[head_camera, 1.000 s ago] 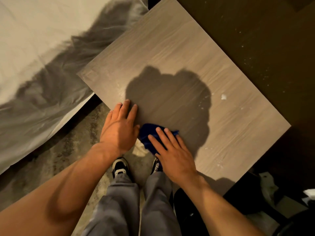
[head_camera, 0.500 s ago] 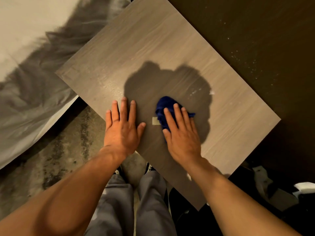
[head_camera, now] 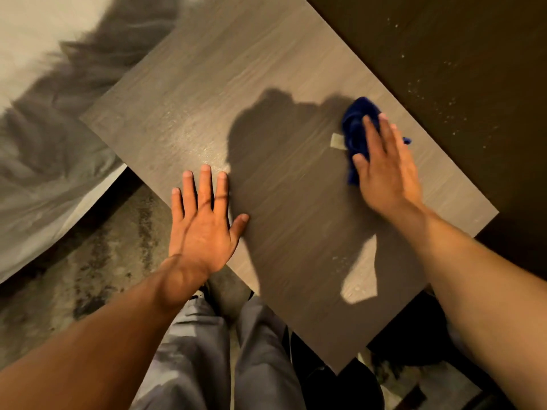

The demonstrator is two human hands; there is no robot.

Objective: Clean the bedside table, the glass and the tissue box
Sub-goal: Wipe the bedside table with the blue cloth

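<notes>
While the left hand (head_camera: 202,232) lies spread on the counter (head_camera: 222,84), the right hand (head_camera: 384,167) presses a blue cloth (head_camera: 356,122) flat-fingered; firm overlapping strokes toward the far edge would serve best.

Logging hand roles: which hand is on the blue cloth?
The right hand, fingers flat over the blue cloth near the table's far edge; the left hand rests bare on the wood, palm down.

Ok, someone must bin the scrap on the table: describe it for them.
On the grey table, find the blue cloth under the right hand. The scrap sits at the cloth's left edge: small, pale, rectangular, against dark cloth and shadow.
</notes>
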